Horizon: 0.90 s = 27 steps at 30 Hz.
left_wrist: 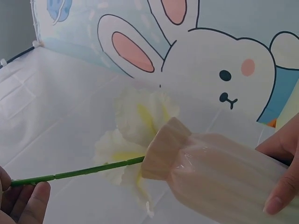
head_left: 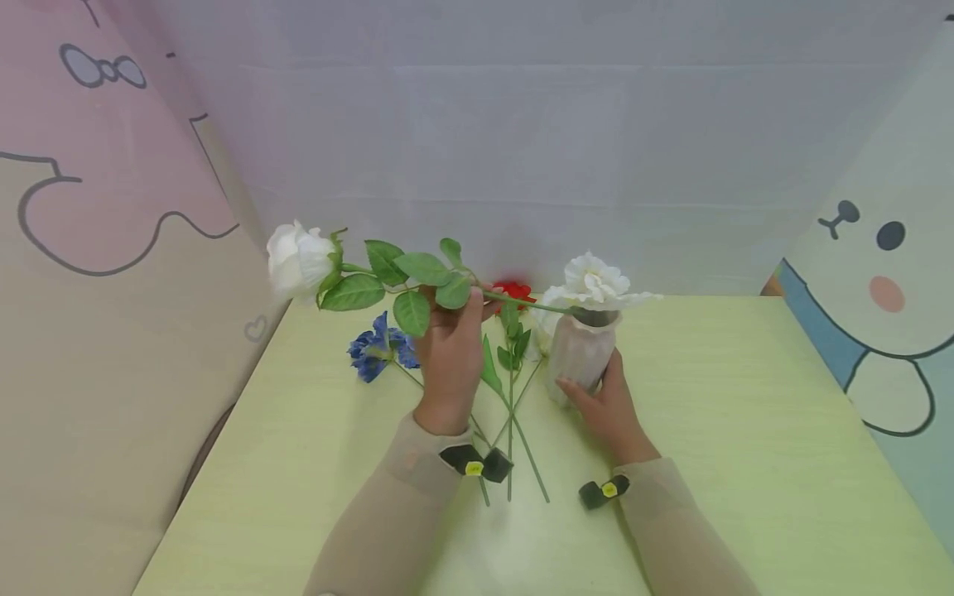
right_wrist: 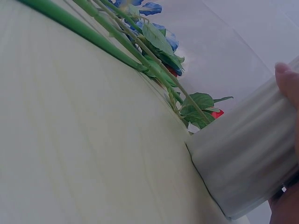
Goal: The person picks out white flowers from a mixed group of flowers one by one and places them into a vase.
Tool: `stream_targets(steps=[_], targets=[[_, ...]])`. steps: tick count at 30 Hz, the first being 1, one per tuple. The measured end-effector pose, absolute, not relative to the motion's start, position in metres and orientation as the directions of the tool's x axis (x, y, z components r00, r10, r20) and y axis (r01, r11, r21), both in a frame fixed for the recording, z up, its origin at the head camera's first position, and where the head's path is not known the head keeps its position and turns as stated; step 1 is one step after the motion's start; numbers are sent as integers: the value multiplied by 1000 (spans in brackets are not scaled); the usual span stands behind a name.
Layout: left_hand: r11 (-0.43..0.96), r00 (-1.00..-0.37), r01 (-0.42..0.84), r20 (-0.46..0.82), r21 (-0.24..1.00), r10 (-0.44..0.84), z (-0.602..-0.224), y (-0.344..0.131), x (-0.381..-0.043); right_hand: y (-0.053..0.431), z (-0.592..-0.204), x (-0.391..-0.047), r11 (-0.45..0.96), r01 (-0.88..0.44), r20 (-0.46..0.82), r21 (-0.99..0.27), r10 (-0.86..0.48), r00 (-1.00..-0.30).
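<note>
My left hand [head_left: 451, 356] pinches the green stem [left_wrist: 88, 171] of a white rose [head_left: 298, 261], which lies nearly level with its bloom out to the left. The stem's other end reaches the mouth of a pale ribbed vase [head_left: 585, 352]. Around the vase's side my right hand [head_left: 614, 410] curls its fingers and thumb, and the vase leans somewhat to the left. A white ruffled flower [head_left: 594, 281] shows at the vase's mouth. In the right wrist view, the base of the vase [right_wrist: 243, 158] is close over the table.
On the pale table [head_left: 708, 372], between and left of the forearms, lie a blue flower [head_left: 380, 348], a red flower [head_left: 514, 291] and several crossing green stems [head_left: 510, 447]. A pale curtain [head_left: 522, 132] stands behind, with cartoon-printed panels at both sides.
</note>
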State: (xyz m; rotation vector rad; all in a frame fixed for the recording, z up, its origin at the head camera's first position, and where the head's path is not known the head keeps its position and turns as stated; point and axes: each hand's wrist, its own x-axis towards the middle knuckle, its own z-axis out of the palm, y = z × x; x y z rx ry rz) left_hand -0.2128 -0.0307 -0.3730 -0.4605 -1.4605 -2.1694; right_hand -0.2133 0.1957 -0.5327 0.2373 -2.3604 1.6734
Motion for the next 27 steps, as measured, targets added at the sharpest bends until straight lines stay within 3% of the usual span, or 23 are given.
stream_targets(steps=[11, 16, 20, 27], targets=[[-358, -887, 461, 426, 812, -178, -376, -21, -218, 191, -519, -208, 325, -213, 229, -921, 10, -973], [-355, -863, 503, 480, 788, -157, -375, -18, -223, 187, -507, -202, 322, -216, 230, -922, 6, -973], [-340, -832, 548, 541, 764, -126, -371, -15, -227, 190, -518, -207, 323, -211, 227, -922, 12, -974], [-283, -842, 531, 534, 798, -73, -353, -12, -220, 195, -531, -212, 327, -234, 250, -916, 6, -968]])
